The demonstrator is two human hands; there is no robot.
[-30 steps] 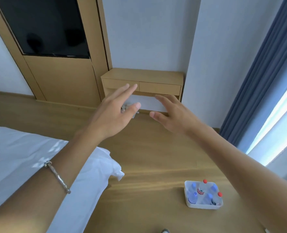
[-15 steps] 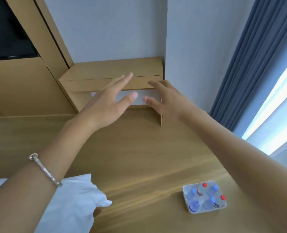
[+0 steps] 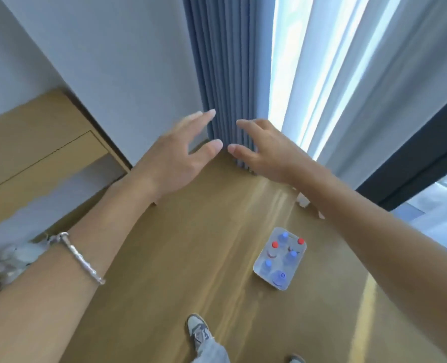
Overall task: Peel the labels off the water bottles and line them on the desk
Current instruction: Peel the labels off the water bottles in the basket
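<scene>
A white tray [image 3: 259, 268] stands on the wooden floor at the lower right, holding several upright water bottles [image 3: 278, 276] with blue and red caps. My left hand [image 3: 175, 161] and my right hand [image 3: 267, 150] are stretched out in front of me at chest height, fingers spread, thumbs almost touching, both holding nothing. They hover well above and beyond the tray. A silver bracelet sits on my left wrist.
A wooden wall-mounted desk [image 3: 34, 142] is at the left. A blue curtain [image 3: 225, 74] and a white sheer curtain hang ahead by a bright window. A grey crumpled object [image 3: 10, 260] lies at the left floor edge. My shoe [image 3: 197, 328] is on the floor below.
The view has swung to the right, from the desk and bed toward the curtain and window. Both hands stay raised and spread. The tray now lies nearer the middle.
</scene>
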